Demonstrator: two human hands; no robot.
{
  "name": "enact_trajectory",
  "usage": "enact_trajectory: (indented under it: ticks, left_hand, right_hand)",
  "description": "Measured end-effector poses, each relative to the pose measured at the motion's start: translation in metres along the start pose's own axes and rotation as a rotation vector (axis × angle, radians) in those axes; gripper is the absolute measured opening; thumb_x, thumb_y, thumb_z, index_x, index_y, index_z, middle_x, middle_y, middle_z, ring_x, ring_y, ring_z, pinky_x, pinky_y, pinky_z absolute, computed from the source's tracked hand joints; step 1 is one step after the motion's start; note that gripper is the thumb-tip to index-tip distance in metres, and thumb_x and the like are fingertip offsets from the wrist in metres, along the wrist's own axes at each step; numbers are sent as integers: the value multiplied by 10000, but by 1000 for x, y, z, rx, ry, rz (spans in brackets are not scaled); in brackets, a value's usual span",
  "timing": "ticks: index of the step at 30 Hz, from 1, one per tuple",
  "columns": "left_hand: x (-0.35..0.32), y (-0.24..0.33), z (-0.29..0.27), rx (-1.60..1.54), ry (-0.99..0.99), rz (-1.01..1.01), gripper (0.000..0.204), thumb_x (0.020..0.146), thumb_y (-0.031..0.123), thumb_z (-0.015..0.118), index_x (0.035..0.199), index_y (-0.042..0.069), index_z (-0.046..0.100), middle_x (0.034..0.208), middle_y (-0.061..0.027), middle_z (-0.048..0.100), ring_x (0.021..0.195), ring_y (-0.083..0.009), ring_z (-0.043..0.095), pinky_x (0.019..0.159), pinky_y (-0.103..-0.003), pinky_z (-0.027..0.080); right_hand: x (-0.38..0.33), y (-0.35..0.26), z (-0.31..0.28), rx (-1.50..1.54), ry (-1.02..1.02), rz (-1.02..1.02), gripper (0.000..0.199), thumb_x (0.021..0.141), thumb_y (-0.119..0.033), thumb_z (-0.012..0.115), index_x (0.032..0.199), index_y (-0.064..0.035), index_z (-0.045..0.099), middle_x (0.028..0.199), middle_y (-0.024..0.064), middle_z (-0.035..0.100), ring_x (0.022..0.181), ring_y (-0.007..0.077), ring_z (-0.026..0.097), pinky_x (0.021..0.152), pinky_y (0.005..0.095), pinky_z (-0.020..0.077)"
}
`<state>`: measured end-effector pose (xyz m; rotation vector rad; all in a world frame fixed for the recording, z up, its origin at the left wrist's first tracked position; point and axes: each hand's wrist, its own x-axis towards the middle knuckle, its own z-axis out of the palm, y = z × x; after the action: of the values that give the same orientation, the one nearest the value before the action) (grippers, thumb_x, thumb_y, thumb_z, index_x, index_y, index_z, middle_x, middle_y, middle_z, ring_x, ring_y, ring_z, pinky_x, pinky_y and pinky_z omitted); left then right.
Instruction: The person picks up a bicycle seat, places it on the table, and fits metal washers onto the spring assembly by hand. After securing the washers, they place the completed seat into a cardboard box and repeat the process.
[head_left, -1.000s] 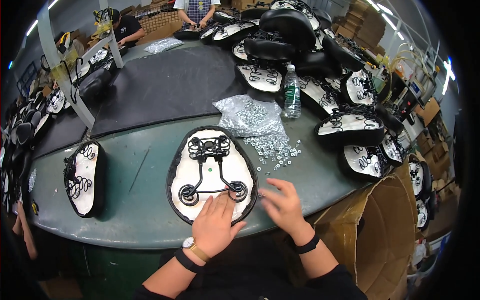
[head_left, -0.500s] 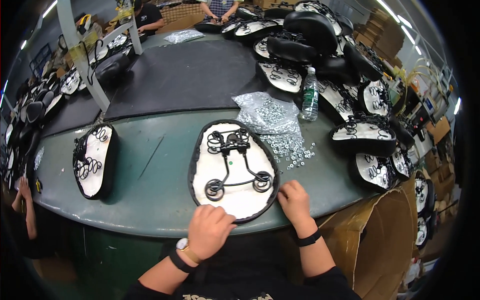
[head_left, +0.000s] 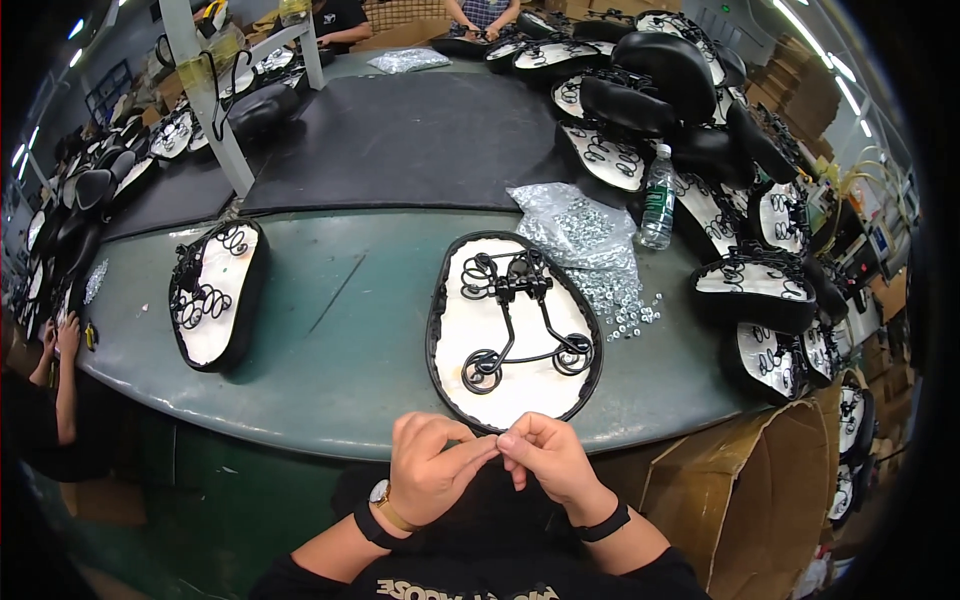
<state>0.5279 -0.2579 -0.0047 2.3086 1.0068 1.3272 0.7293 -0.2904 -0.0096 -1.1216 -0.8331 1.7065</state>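
An upturned bicycle saddle (head_left: 515, 345) lies on the green table (head_left: 340, 340) in front of me, white underside up, with black rails and coil springs on it. My left hand (head_left: 432, 468) and my right hand (head_left: 545, 455) meet at the table's near edge, just below the saddle's wide end. Their fingertips pinch together around something very small that I cannot make out. A clear bag of small metal nuts (head_left: 578, 232) lies beyond the saddle to the right, with loose nuts (head_left: 625, 310) spilled beside it.
A second upturned saddle (head_left: 215, 290) lies at the left. A water bottle (head_left: 657, 198) stands by a heap of saddles (head_left: 700, 130) at the right. An open cardboard box (head_left: 760, 480) sits low right. A black mat (head_left: 410, 140) lies behind. Other people work nearby.
Both hands have drawn back off the saddle's rear edge toward me and come together, fingertips pinched. The saddle has stayed in place on the table.
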Motion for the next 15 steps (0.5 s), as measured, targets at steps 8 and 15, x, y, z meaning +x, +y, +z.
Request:
enact_trajectory:
  ticks: [8,15]
  left_hand:
    - [10,-20,-14,205,-16,-98,224,704,197,874,918,220,811,1079,13,618,1086,-267,511,966,-462,357]
    - [34,-54,3,269,-23,-163,138,705,209,853,839,210,823,1364,-80,619,1395,-359,430,1223,-584,215]
  right_hand:
    - [12,-10,19,-275,106,-102,134,987,-156,752,977,-29,710,762,53,694,604,148,651,556,287,541]
    - [49,-13,-3,-1561,291,-970,243,799,-124,839,1035,-116,785,814,20,700,720,225,677,611,363,538]
